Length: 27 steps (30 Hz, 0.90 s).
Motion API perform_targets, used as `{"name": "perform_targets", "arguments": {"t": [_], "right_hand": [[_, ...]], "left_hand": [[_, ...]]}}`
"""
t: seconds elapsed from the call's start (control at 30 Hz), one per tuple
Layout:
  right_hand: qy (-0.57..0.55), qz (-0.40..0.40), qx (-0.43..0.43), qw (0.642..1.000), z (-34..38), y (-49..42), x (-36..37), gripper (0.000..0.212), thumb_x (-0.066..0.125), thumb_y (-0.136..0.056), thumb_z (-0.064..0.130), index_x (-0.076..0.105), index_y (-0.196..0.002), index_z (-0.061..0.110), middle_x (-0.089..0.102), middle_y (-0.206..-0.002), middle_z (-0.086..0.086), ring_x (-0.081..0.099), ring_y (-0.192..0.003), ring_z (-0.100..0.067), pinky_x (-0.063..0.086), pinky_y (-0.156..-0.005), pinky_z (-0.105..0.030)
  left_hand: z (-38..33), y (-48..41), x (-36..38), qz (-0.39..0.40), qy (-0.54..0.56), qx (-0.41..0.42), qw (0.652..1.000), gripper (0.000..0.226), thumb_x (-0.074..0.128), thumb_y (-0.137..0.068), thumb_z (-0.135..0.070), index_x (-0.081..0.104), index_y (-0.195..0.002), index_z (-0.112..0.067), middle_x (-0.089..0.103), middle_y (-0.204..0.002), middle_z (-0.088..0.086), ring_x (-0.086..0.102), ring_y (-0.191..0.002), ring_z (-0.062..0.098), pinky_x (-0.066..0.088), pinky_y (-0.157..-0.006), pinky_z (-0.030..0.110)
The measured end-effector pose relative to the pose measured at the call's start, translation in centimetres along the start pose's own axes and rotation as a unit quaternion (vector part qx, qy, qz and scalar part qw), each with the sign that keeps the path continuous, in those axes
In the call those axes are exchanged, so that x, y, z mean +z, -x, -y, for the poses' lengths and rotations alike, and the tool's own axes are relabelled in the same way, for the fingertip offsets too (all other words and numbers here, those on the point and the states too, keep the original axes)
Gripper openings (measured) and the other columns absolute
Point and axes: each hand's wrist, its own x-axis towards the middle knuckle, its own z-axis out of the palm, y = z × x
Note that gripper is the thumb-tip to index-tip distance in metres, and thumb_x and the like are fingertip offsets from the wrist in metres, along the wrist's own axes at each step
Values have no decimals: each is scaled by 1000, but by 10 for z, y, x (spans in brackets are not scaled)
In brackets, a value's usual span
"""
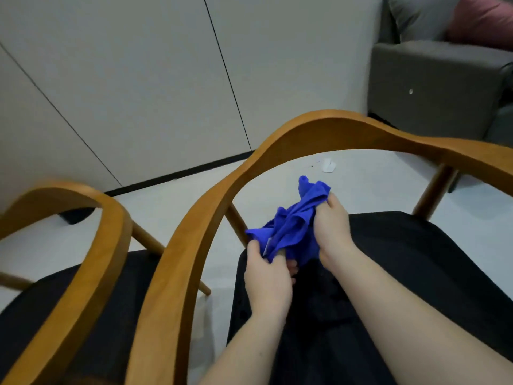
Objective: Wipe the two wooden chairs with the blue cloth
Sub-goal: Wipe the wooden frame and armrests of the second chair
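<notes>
Two wooden chairs with curved backrests and black seat cushions stand side by side. The right chair [319,129] fills the middle and right; the left chair [108,218] is at the lower left. A crumpled blue cloth [294,226] is held over the right chair's black seat, inside the curve of its backrest. My left hand [268,276] grips the cloth's lower left part. My right hand [331,229] grips its upper right part. Both forearms reach in from the bottom of the view.
White wall panels with a dark skirting run behind the chairs. A grey sofa [438,90] with a pink cushion [483,20] stands at the upper right. A small white scrap [329,165] lies on the pale floor beyond the right chair.
</notes>
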Motion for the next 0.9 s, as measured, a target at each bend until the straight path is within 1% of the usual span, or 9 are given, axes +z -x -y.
{"name": "perform_targets", "arguments": {"t": [0.13,0.27,0.37,0.43,0.6,0.7,0.77,0.83,0.9], "right_hand": [[25,46,37,998,-19,0,37,28,52,-97,40,64,-100,15,65,-91,-13,57,-80,-19,46,-71,-32],[34,75,52,995,-28,-15,69,21,47,-101,33,64,-96,22,64,-88,-6,59,-76,-17,48,-65,-28],[46,104,57,992,-32,-28,89,20,50,-99,34,63,-101,20,65,-89,-7,60,-77,-18,50,-69,-32],[42,116,62,990,-35,-38,96,21,51,-98,36,63,-102,19,64,-89,-6,60,-79,-20,52,-73,-35],[38,72,80,994,-53,-50,90,21,48,-97,30,63,-99,16,66,-90,-13,61,-76,-22,56,-72,-38],[-54,-6,144,988,-68,-49,66,15,53,-91,25,62,-85,15,65,-83,-13,60,-69,-24,52,-65,-36],[-150,11,214,965,-69,-48,50,19,48,-88,27,62,-89,15,70,-92,-11,68,-79,-31,55,-74,-36],[-235,77,252,936,-69,-47,33,37,43,-85,34,67,-100,9,71,-114,-18,69,-102,-42,52,-95,-49],[-310,99,281,903,-72,-43,11,54,41,-89,44,68,-113,4,68,-120,-24,65,-109,-46,50,-97,-55]], "left_hand": [[13,-40,-17,-108,63,-42,991,41,55,-91,-13,49,-127,-32,66,-112,-4,68,-94,17,61,-79,42],[8,-69,2,-152,91,-74,981,48,59,-88,-14,41,-129,-30,63,-111,2,64,-95,22,57,-83,44],[2,-92,7,-181,95,-54,977,47,58,-90,-12,44,-132,-27,61,-113,9,64,-95,29,57,-84,47],[7,-105,1,-198,83,-35,976,51,57,-87,-13,48,-132,-35,59,-121,4,64,-101,25,56,-88,46],[21,-96,-9,-118,-86,67,987,36,53,-88,-4,60,-106,-35,48,-129,-1,55,-113,20,49,-101,38],[28,-79,-11,-34,-200,121,972,39,55,-87,-2,59,-102,-38,42,-120,-7,48,-114,13,44,-101,28],[28,-75,-10,-24,-269,169,948,40,54,-86,-1,61,-112,-31,40,-117,-8,44,-113,12,43,-100,27],[22,-70,-9,-13,-294,196,935,42,53,-86,2,61,-114,-27,40,-115,-10,45,-111,12,43,-98,25],[14,-63,-10,13,-302,232,925,41,52,-85,4,62,-113,-24,42,-112,-14,48,-107,10,45,-92,22]]}}
